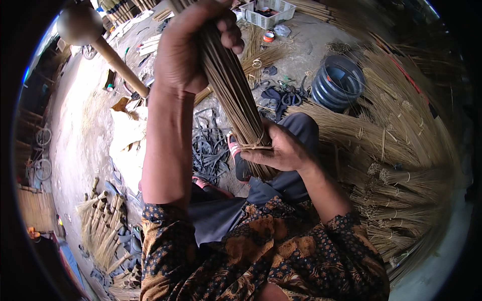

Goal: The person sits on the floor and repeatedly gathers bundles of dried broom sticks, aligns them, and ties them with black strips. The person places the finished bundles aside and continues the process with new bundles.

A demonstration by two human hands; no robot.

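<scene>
A long bundle of thin brown sticks (233, 93) slants across the middle in front of me, its far end running past the top edge of the view. My left hand (183, 52) is raised, its fingers curled around the upper part. Lower down, my right hand (286, 150) grips the bundle beside a thin binding tie (255, 146), the thumb lying across the sticks. The bundle's near end comes down over my lap, between my knees. Dark rubber-like strips (210, 145) lie in a tangle on the floor just left of it.
A dark ribbed bucket (337, 85) stands to the right, beside heaps of tied straw-coloured bristle bundles (401, 115). Brooms or brush heads (103, 220) lie at lower left. A pale sack (128, 135) and a wooden pole (120, 65) are at left. Farther off sits a white crate (268, 17).
</scene>
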